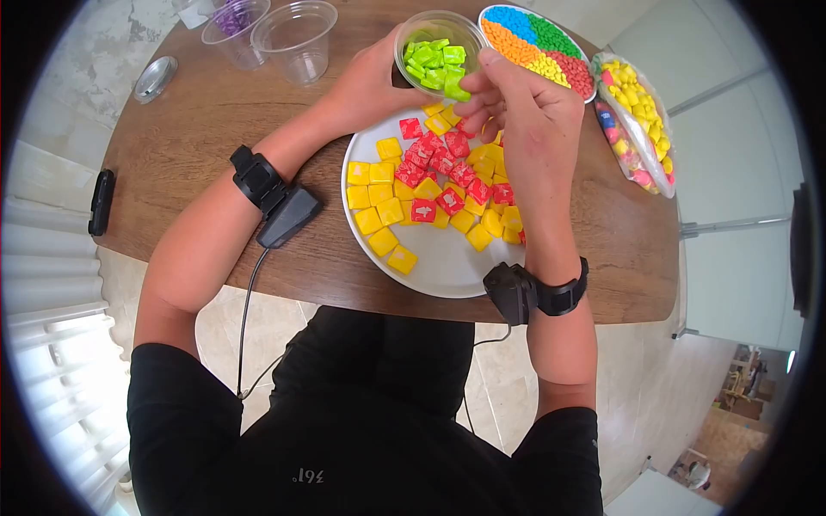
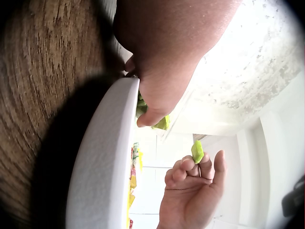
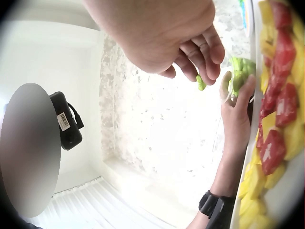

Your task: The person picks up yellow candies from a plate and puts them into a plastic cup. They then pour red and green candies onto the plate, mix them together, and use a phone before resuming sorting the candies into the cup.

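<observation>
In the head view my left hand (image 1: pixel 372 88) grips a clear plastic cup (image 1: pixel 476 41) that holds several green wrapped candies (image 1: pixel 426 58). The cup is tilted over the far rim of a white plate (image 1: pixel 443 282). Just right of the cup is my right hand (image 1: pixel 540 107), and a green candy (image 2: pixel 197 151) sits pinched at its fingertips in the left wrist view. That same candy (image 3: pixel 201 82) shows below the fingers in the right wrist view. Red candies (image 1: pixel 450 201) and yellow candies (image 1: pixel 368 221) lie spread over the plate.
A clear cup with purple pieces (image 1: pixel 232 19), another clear cup (image 1: pixel 297 43) and a round lid (image 1: pixel 156 79) are at the back left. Behind the right hand stands a dish of small colour-sorted pieces (image 1: pixel 516 50). An open bag of yellow pieces (image 1: pixel 641 120) lies at the right.
</observation>
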The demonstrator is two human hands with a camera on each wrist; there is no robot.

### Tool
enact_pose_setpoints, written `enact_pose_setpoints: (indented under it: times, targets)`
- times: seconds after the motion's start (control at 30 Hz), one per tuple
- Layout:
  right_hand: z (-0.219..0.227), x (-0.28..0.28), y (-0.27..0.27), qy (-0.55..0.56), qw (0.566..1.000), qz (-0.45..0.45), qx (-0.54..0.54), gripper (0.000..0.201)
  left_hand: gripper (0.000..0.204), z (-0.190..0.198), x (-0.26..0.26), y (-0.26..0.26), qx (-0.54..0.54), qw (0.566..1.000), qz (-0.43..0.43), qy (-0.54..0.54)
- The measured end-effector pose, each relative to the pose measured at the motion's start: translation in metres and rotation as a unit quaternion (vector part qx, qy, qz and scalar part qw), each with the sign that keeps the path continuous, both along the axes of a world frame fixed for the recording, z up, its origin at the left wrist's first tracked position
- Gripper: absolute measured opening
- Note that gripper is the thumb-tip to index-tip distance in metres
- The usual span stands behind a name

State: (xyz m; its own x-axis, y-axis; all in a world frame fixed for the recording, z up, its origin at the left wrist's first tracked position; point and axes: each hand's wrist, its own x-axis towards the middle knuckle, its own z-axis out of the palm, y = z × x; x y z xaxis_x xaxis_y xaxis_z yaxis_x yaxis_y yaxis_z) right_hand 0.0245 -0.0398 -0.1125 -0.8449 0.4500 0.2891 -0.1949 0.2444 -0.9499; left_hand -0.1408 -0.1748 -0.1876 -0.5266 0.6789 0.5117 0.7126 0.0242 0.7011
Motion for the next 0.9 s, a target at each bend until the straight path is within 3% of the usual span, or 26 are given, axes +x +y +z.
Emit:
enact_pose_setpoints:
  times: [0.23, 0.3, 0.73, 0.9]
  targets:
    - [-0.0009, 0.0005, 0.0029, -0.024, 0.998, 0.007, 0.065, 0.040, 0.083, -0.0031, -0.0023, 0.0012, 0.011, 1.000, -0.003, 0.013]
    - [-0.0015, -0.0013, -0.0017, -0.005, 0.999, -0.002, 0.044, 0.037, 0.076, -0.0025, -0.0019, -0.0003, -0.004, 1.000, -0.011, 0.016]
    - [0.0061, 0.0020, -0.0058, 0.029, 0.998, -0.044, -0.031, 0.037, 0.082, 0.0000, 0.0007, -0.0005, 0.005, 1.000, -0.006, 0.001]
    - [0.0021, -0.0002, -0.0010, 0.054, 0.997, -0.055, 0.025, 0.043, 0.082, 0.0010, 0.0018, -0.0002, -0.003, 1.000, 0.002, -0.004]
